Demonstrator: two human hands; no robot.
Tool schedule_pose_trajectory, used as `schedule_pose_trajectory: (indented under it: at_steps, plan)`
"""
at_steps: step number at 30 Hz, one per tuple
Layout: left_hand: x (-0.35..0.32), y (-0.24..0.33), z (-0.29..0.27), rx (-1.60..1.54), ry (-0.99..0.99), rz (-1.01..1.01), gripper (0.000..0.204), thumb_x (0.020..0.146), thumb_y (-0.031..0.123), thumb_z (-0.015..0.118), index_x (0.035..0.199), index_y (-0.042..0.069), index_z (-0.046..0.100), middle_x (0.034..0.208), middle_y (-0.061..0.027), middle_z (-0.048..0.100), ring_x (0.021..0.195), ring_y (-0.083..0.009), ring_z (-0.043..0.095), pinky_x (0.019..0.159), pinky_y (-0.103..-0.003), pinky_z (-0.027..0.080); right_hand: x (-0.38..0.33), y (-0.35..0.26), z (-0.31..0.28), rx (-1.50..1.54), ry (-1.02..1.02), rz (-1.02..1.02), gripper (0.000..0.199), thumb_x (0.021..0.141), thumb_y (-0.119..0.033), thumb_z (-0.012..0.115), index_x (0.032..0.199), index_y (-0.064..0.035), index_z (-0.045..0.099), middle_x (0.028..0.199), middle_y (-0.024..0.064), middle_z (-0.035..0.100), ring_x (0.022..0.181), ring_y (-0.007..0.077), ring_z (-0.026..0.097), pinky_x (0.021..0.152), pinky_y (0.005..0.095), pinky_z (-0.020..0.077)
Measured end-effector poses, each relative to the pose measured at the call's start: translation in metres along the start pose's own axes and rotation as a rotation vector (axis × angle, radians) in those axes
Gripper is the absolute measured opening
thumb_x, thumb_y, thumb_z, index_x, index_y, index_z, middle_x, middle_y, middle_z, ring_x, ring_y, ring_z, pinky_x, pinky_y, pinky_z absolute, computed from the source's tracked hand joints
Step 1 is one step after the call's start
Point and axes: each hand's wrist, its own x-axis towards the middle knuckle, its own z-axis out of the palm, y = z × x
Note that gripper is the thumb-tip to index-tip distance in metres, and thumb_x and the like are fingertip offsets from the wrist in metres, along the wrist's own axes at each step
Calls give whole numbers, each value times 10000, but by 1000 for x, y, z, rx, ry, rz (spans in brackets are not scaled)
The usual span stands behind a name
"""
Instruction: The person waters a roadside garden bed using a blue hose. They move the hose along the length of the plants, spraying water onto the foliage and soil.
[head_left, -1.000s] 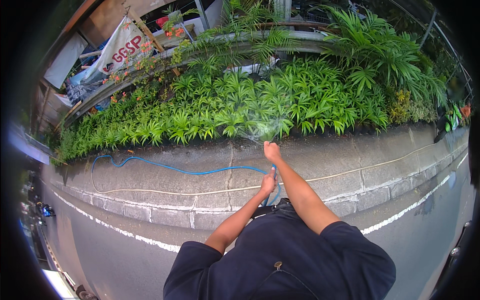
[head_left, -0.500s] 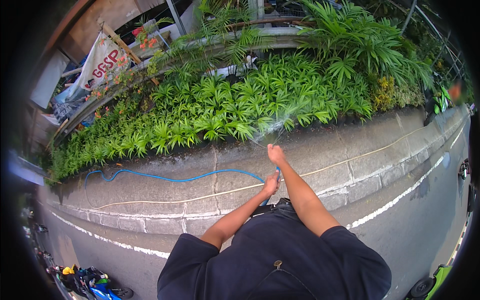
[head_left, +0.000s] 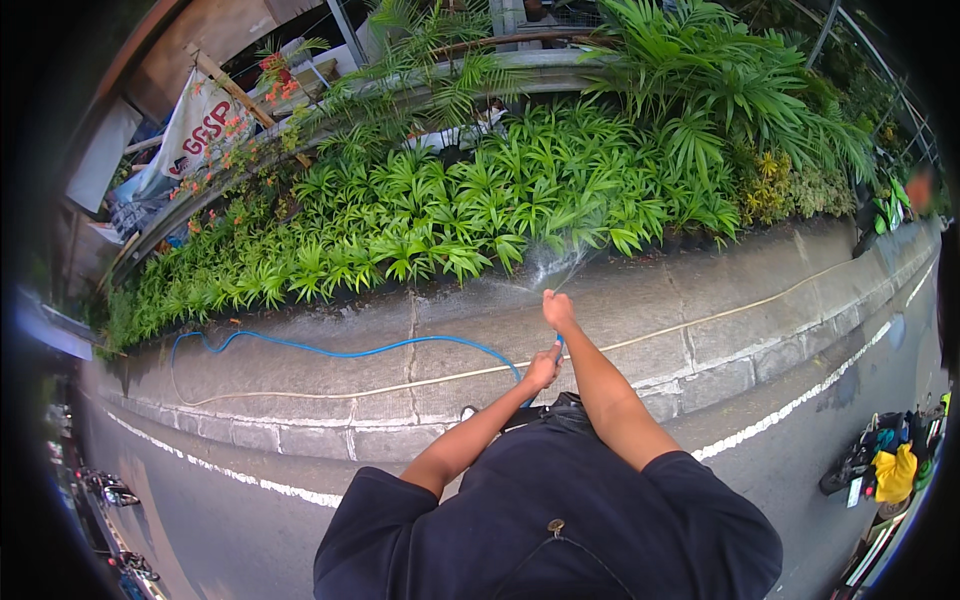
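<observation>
L hand (head_left: 543,370) & R hand (head_left: 560,312), both curled tight, are gripping blue hose (head_left: 370,353), which is trailing twd L end of pavement (head_left: 460,318), prob. bendy, wet-slick, best held nr spraying end.

Outdoor roadside in daylight. A grey concrete sidewalk (head_left: 470,310) with thin cracks runs beneath the hands (head_left: 559,310) and off to both sides. Closer to the viewer than the hands, a curb (head_left: 720,380) of pale blocks borders a grey asphalt road (head_left: 240,540) with a white painted line (head_left: 300,493). Well beyond the hands, a grey railing (head_left: 545,78) curves across; far beyond to their left hangs a white banner (head_left: 190,115).
</observation>
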Motion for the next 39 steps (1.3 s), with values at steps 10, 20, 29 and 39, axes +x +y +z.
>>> schedule_pose_trajectory:
  at_steps: [10,20,29,39]
  plan:
    - [43,0,77,186,-99,98,525,920,512,340,651,80,464,443,8,375,328,-112,332,317,-277,247,30,71,-79,81,112,117,536,876,-380,385,892,99,625,934,322,585,976,447,550,887,469,414]
    - [58,17,112,151,-186,68,479,928,488,350,681,94,465,465,32,358,344,-84,297,332,-262,218,45,90,-120,72,208,81,529,880,-388,395,859,81,638,919,319,589,937,449,564,856,483,428]
    - [70,43,108,110,-221,20,461,926,497,334,711,106,447,478,46,328,348,-72,259,330,-253,186,62,70,-125,29,204,14,537,884,-394,391,838,81,636,894,316,590,932,452,561,853,483,430]
    - [99,78,54,58,-261,-11,459,930,507,319,725,109,420,475,54,297,335,-71,242,324,-248,162,95,11,-99,70,124,22,540,889,-395,374,870,80,629,954,329,574,986,460,533,898,479,410]
